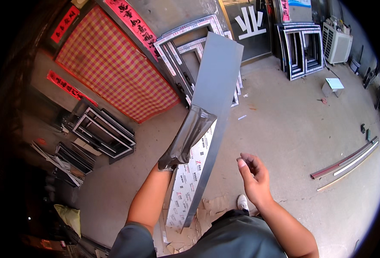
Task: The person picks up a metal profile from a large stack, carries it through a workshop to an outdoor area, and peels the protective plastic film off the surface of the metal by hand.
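Observation:
A long grey panel or profile (218,64) stretches away from in front of my body. Its far part has a bare grey face, while a white printed protective film (187,189) covers the near part. Where the two meet, a loose, dark-backed flap of film (192,129) runs creased toward me and bunches around my left hand (166,166). That flap hides most of the left fingers, which appear closed on it. To the right of the panel, my right hand (254,176) hovers apart from it, thumb away from loosely bent fingers, with nothing in it.
Window frames lean at the back (172,56), at the back right (301,51) and at left (104,133). Long strips (344,161) lie on the floor at right, near a small white stool (332,86). Cardboard pieces (213,204) lie by my shoe (242,202).

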